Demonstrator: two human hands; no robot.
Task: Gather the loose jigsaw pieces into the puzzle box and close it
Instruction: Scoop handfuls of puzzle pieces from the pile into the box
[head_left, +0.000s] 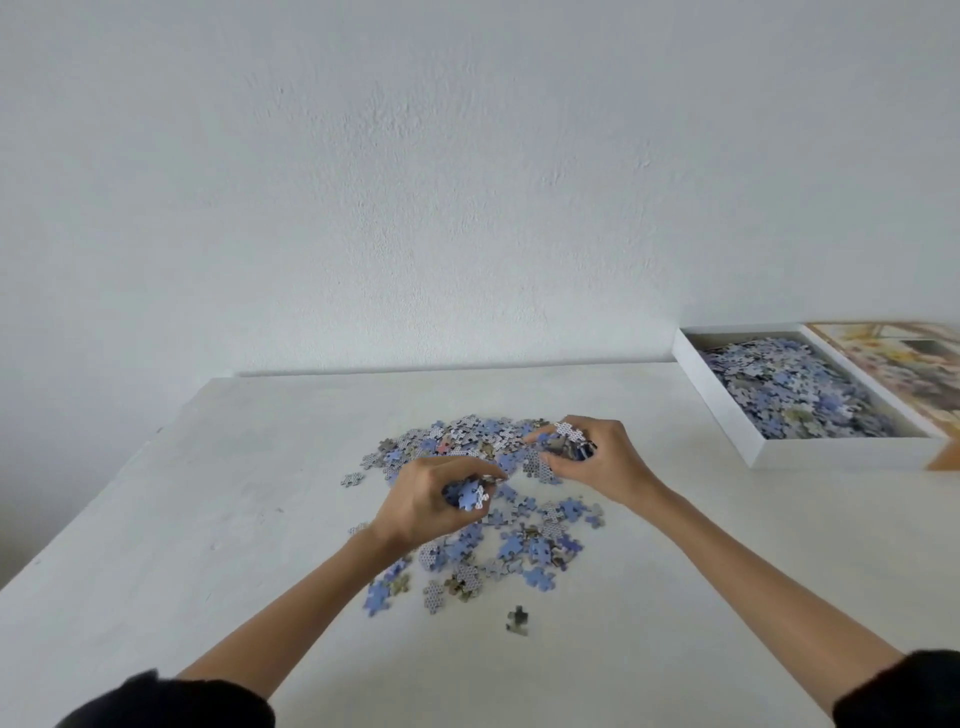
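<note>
Head view, hands (431, 499) gripping knobby cardboard pieces (470, 493)

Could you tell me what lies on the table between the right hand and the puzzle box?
Bare table; the head view shows nothing between right hand and puzzle box.

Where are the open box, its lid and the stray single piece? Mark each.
box (727, 415), head view, on its white front-left wall
lid (904, 369), head view, on its printed picture face
single piece (517, 620), head view, on its middle
</note>
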